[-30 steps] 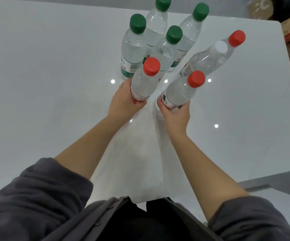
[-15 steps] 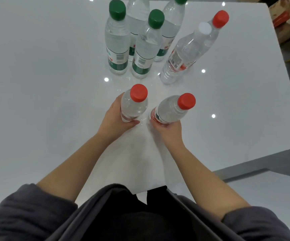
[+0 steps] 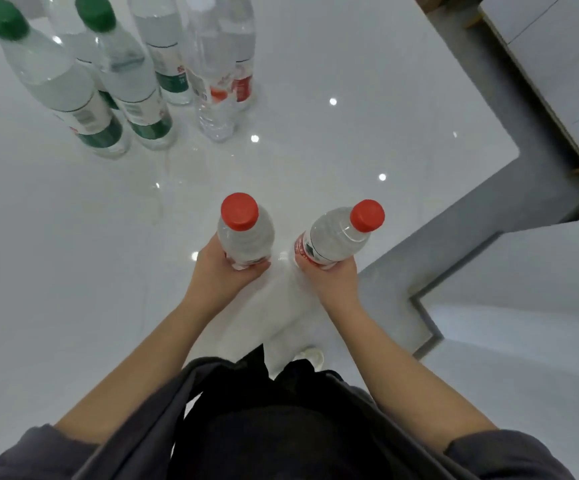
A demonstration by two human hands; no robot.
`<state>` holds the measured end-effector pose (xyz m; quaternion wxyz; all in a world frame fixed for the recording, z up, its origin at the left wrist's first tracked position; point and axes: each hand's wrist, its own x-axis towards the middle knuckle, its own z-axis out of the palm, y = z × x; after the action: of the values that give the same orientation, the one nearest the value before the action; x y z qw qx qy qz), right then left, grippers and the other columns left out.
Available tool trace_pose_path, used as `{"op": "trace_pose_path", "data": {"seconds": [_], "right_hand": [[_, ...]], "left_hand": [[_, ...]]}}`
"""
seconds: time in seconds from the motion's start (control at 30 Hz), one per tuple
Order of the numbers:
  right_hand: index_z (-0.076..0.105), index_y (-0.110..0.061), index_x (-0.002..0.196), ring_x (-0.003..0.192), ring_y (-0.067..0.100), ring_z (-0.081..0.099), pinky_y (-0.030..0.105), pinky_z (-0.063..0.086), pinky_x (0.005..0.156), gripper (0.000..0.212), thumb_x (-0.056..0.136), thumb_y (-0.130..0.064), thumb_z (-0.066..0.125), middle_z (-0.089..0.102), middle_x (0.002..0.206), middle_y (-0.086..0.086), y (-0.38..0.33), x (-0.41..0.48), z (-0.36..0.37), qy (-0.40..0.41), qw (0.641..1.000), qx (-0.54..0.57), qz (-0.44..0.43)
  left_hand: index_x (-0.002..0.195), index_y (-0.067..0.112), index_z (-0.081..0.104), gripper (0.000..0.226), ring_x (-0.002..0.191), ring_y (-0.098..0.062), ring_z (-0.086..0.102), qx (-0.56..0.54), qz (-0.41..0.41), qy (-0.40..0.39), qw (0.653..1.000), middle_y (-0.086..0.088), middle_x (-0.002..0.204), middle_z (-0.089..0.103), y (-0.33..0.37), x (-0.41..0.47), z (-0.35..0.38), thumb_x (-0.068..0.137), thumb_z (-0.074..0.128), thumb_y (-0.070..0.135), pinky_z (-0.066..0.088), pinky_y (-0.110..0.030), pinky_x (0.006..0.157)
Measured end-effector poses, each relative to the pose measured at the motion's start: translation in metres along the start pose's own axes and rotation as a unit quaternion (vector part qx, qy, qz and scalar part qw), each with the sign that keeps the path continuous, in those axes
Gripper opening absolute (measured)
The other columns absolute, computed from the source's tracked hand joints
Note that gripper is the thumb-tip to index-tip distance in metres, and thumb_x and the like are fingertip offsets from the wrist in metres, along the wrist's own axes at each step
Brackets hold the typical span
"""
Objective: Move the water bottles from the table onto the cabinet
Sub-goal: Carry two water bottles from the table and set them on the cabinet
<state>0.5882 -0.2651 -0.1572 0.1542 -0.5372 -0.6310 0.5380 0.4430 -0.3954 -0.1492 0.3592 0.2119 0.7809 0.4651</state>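
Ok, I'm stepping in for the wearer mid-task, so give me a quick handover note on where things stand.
The left grip holds a red-capped bottle upright; the right grip holds a second red-capped bottle, tilted right.
Both are held above the table.
Six other bottles stand clustered at its far left.
Done: none seen placed.
Left: carry these two to the cabinet, then the six.

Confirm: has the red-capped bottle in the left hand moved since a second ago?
Yes. The red-capped bottle, gripped by the left hand, has drawn back from the standing green-capped bottles it was beside; bare table now separates them.
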Motion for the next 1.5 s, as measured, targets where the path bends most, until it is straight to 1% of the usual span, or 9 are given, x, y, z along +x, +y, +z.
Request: {"op": "trace_pose_path", "data": {"seconds": [0.13,0.27,0.37,0.53,0.63,0.8,1.07,1.33,1.5], "right_hand": [[0.067,-0.007,0.101,0.09,0.017,0.071,0.027,0.057,0.08,0.028,0.077,-0.01,0.081,0.074,0.094,0.005,0.029,-0.025,-0.073,0.065,0.997,0.036,-0.009],[0.064,-0.014,0.108,0.091,0.006,0.069,0.018,0.054,0.077,0.037,0.076,-0.015,0.082,0.073,0.098,-0.004,0.064,-0.059,-0.145,0.146,0.988,0.047,0.006],[0.063,-0.022,0.109,0.091,-0.004,0.067,0.011,0.05,0.076,0.04,0.075,-0.016,0.083,0.071,0.1,-0.011,0.086,-0.087,-0.198,0.207,0.977,0.055,0.021],[0.057,-0.018,0.121,0.099,0.001,0.066,0.02,0.054,0.085,0.055,0.073,-0.019,0.084,0.069,0.11,-0.007,0.092,-0.119,-0.274,0.301,0.949,0.09,0.021],[0.052,-0.033,0.107,0.086,-0.01,0.064,0.009,0.049,0.074,0.049,0.074,-0.011,0.082,0.065,0.097,-0.018,0.069,-0.124,-0.31,0.369,0.922,0.12,0.0],[0.05,-0.043,0.094,0.085,-0.008,0.064,0.02,0.051,0.079,0.049,0.073,-0.013,0.082,0.064,0.092,-0.024,0.014,-0.123,-0.361,0.431,0.888,0.149,-0.055],[0.055,-0.036,0.112,0.095,0.005,0.066,0.039,0.059,0.084,0.052,0.071,-0.022,0.085,0.067,0.105,-0.016,-0.091,-0.13,-0.422,0.5,0.837,0.142,-0.168],[0.056,-0.031,0.116,0.089,0.002,0.068,0.025,0.055,0.07,0.053,0.073,-0.019,0.085,0.07,0.106,-0.012,-0.183,-0.144,-0.463,0.502,0.812,0.138,-0.263],[0.056,-0.029,0.12,0.096,0.008,0.068,0.032,0.058,0.08,0.055,0.074,-0.015,0.083,0.069,0.109,-0.009,-0.211,-0.146,-0.472,0.479,0.811,0.163,-0.295]], "left_hand": [[0.103,0.014,0.066,0.042,0.085,-0.002,0.066,0.024,0.033,-0.072,0.997,0.005,0.094,0.07,0.02,-0.017,0.07,0.069,0.086,0.028,0.053,-0.015,0.072],[0.107,0.022,0.062,0.046,0.082,0.013,0.061,0.029,0.069,-0.135,0.988,0.02,0.091,0.065,0.044,-0.044,0.141,0.069,0.086,0.022,0.046,-0.005,0.069],[0.112,0.022,0.063,0.049,0.089,0.01,0.064,-0.001,0.078,-0.188,0.979,0.018,0.098,0.069,0.062,-0.068,0.187,0.069,0.087,0.024,0.049,-0.012,0.075],[0.115,0.016,0.061,0.054,0.097,-0.004,0.068,-0.035,0.129,-0.244,0.961,0.006,0.108,0.071,0.111,-0.097,0.25,0.068,0.087,0.022,0.055,-0.024,0.083],[0.118,0.02,0.059,0.058,0.1,-0.007,0.067,-0.04,0.177,-0.273,0.945,0.008,0.11,0.07,0.158,-0.098,0.274,0.068,0.087,0.021,0.055,-0.031,0.087],[0.117,0.024,0.058,0.055,0.096,-0.002,0.066,-0.056,0.271,-0.325,0.904,0.013,0.106,0.069,0.254,-0.097,0.3,0.069,0.086,0.018,0.052,-0.016,0.076],[0.097,0.035,0.058,0.048,0.085,0.005,0.066,-0.134,0.362,-0.373,0.844,0.016,0.095,0.07,0.391,-0.102,0.306,0.068,0.085,0.009,0.05,-0.011,0.069],[0.101,0.037,0.058,0.049,0.085,0.001,0.067,-0.167,0.418,-0.402,0.797,0.013,0.098,0.071,0.489,-0.109,0.284,0.07,0.083,0.01,0.051,-0.013,0.065],[0.109,0.029,0.059,0.05,0.09,-0.006,0.067,-0.196,0.397,-0.409,0.798,0.006,0.101,0.07,0.519,-0.11,0.279,0.071,0.082,0.007,0.052,-0.019,0.068]]}}
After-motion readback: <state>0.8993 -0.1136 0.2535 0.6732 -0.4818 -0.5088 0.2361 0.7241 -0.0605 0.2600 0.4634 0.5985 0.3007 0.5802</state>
